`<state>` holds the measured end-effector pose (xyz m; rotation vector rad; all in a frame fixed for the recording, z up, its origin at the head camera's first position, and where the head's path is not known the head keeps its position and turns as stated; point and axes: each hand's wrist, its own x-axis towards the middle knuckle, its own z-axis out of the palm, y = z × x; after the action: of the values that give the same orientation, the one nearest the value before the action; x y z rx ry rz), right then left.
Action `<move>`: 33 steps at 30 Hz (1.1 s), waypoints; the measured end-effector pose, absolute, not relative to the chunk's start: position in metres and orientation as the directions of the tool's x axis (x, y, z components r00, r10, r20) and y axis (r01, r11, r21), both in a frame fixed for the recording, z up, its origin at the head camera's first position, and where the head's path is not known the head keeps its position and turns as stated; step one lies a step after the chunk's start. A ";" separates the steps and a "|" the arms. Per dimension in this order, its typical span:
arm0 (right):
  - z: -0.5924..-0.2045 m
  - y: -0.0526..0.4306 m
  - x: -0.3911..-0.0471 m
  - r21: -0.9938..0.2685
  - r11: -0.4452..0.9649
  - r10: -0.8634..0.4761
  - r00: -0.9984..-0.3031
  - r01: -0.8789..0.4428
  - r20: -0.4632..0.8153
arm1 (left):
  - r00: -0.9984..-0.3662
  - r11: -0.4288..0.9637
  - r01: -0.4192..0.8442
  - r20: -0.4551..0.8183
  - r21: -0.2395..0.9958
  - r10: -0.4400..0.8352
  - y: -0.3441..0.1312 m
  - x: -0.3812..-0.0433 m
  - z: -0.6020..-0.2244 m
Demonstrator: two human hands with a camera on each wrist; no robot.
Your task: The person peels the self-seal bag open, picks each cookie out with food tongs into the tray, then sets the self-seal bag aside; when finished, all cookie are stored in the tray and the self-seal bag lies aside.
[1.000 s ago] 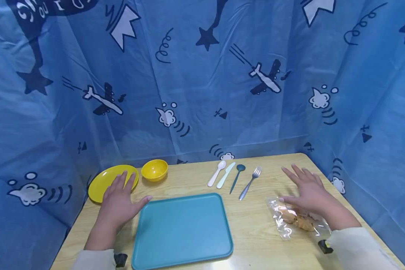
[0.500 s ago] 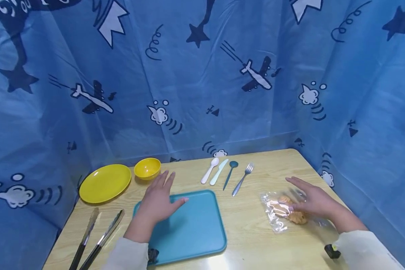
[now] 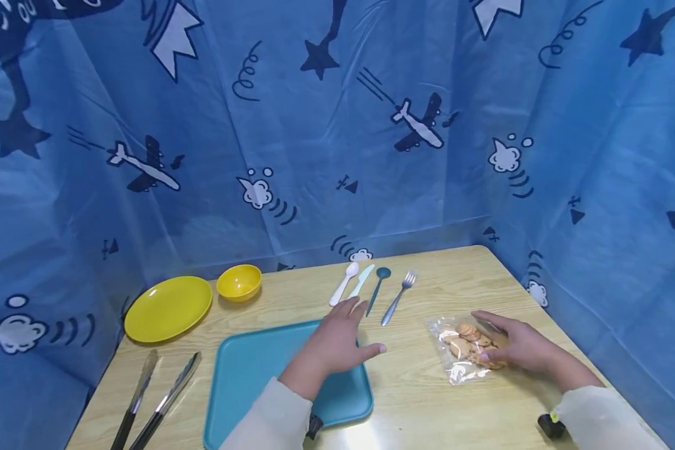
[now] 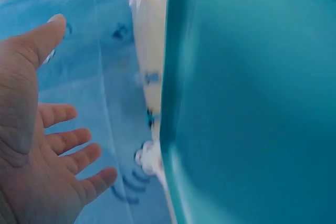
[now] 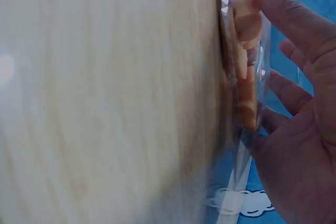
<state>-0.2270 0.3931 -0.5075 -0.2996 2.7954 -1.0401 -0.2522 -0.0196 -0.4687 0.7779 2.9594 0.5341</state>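
A clear bag of cookies lies on the right part of the table. My right hand is at its right side, thumb on or just over the plastic. In the right wrist view the thumb is at the edge of the cookie bag, and the curved fingers lie beyond it; I see no firm grip. My left hand hovers with spread fingers over the right edge of the teal tray. In the left wrist view the left hand holds nothing, beside the tray.
A yellow plate and a yellow bowl stand at the back left. Metal tongs with black handles lie left of the tray. A white spoon, a pale knife, a dark spoon and a fork lie behind it.
My left hand has moved right from near the plate, across the tray, uncovering the tongs. My right hand has lowered and closed in on the cookie bag. The head view has shifted slightly.
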 end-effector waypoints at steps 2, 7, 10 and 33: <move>-0.509 0.394 -0.227 -0.657 0.740 -0.242 -0.968 -0.144 -0.061 | -0.855 0.793 0.495 0.037 0.356 0.517 -0.005 -0.250 -0.471; -0.514 0.389 -0.227 -0.681 0.717 -0.258 -0.964 -0.151 -0.058 | -0.820 0.767 0.524 -0.022 0.371 0.571 0.029 -0.243 -0.479; -0.517 0.386 -0.227 -0.692 0.707 -0.262 -0.963 -0.145 -0.066 | -0.809 0.767 0.535 -0.048 0.356 0.586 0.047 -0.239 -0.483; -0.523 0.364 -0.225 -0.686 0.709 -0.267 -0.963 -0.165 -0.045 | -0.798 0.795 0.599 -0.020 0.097 0.603 0.112 -0.211 -0.507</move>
<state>-0.2254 0.3639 -0.5233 -0.3522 2.7723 -1.0930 -0.2114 0.1119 -0.5068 0.9809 2.9294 0.1323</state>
